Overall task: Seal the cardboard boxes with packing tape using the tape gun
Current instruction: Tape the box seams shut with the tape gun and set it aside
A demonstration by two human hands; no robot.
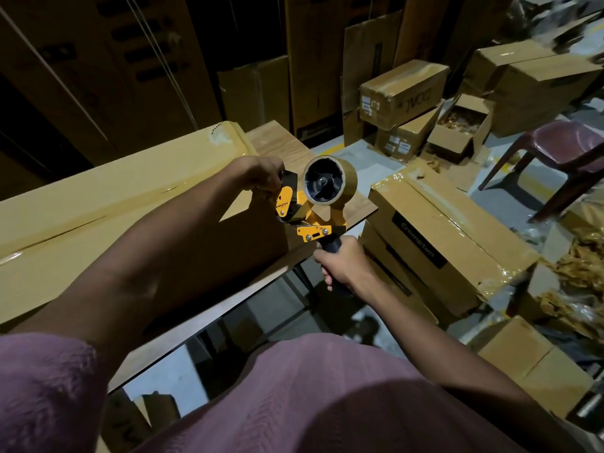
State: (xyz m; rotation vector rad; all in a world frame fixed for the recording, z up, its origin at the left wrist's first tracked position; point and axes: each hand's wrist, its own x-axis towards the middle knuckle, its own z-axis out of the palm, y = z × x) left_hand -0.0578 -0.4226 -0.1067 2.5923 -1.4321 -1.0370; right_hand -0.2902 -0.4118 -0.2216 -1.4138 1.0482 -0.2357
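A long cardboard box (98, 204) lies on a wooden table (281, 142), with glossy brown tape running along its top. At the box's right end I hold a yellow and black tape gun (307, 210) loaded with a roll of brown tape (330, 179). My right hand (343, 263) grips the gun's dark handle from below. My left hand (261, 173) curls round the black front part of the gun, beside the box's upper right corner. The gun's blade end is hidden behind my left hand.
A taped box marked Crompton (438, 237) stands just right of the table, on other boxes. More boxes (402, 89), one open (461, 125), sit on the floor behind. A maroon plastic chair (562, 152) is at the right. Tall cartons line the back wall.
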